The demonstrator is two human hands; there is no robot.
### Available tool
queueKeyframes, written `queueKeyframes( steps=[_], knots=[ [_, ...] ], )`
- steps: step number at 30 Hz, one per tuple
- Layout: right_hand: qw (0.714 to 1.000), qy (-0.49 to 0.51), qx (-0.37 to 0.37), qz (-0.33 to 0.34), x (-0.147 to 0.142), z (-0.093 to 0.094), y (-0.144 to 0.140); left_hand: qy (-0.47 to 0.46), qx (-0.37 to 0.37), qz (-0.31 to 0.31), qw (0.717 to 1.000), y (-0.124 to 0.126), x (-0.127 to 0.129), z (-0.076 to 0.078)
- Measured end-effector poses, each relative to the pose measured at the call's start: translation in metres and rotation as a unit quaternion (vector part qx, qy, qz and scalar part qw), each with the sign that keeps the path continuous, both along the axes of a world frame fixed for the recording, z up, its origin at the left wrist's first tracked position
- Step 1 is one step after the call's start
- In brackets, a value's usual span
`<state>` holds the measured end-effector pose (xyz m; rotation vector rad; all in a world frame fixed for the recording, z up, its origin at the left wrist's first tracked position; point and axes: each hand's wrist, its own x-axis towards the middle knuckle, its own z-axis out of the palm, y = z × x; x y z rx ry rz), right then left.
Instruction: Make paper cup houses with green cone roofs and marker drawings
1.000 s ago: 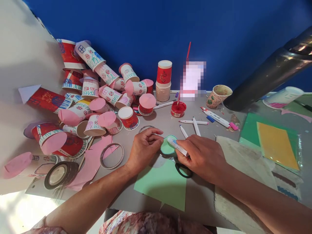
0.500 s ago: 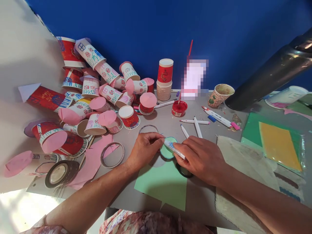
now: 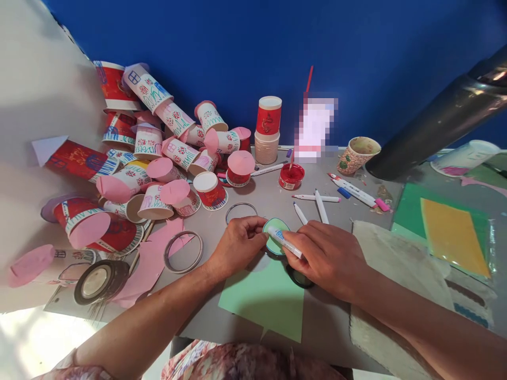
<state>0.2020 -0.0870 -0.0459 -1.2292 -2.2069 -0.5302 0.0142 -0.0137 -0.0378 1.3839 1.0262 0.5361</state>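
Observation:
My left hand [image 3: 236,244] pinches the left edge of a small green paper circle [image 3: 275,238] on the grey table [image 3: 269,200]. A white marker pen [image 3: 283,241] is gripped in my right hand [image 3: 327,255], its tip lying across the circle. Under both hands lies a green paper sheet [image 3: 265,298] with a round piece cut out. Black scissor handles [image 3: 299,278] peek out beneath my right hand.
A heap of decorated paper cups [image 3: 158,153] with pink paper lids fills the left. Tape rolls [image 3: 99,282], metal rings [image 3: 182,252], pink paper scraps, a red paint pot [image 3: 290,176], loose markers [image 3: 317,200], a cup stack [image 3: 267,129] and coloured sheets [image 3: 447,227] lie around.
My left hand has curled in closer onto the circle's edge, and the marker tip has shifted slightly across the circle. The view has barely moved.

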Motion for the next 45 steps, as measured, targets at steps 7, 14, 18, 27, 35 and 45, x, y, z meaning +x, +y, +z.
queueKeyframes(
  steps=[7, 14, 18, 27, 35, 45],
  knots=[
    [0.999, 0.007, 0.008, -0.040, 0.001, 0.000, -0.001, 0.065, 0.081, -0.006, 0.995, -0.003, -0.004, -0.006],
    [1.000, 0.009, -0.005, -0.027, 0.001, 0.001, -0.001, 0.067, 0.086, -0.004, 0.994, -0.004, -0.004, -0.006],
    [0.999, -0.003, -0.002, -0.035, 0.001, 0.000, -0.001, 0.076, 0.089, -0.006, 0.993, -0.005, -0.003, -0.004],
    [0.962, 0.221, -0.117, -0.113, 0.009, -0.002, 0.004, 0.055, 0.019, 0.004, 0.998, 0.001, -0.005, -0.002],
    [0.766, 0.527, -0.355, -0.098, 0.023, 0.003, 0.018, 0.005, -0.026, 0.022, 0.999, 0.003, -0.003, -0.001],
    [0.735, 0.565, -0.365, -0.087, 0.039, -0.003, 0.028, 0.009, 0.009, 0.022, 1.000, 0.005, -0.004, -0.002]
  ],
)
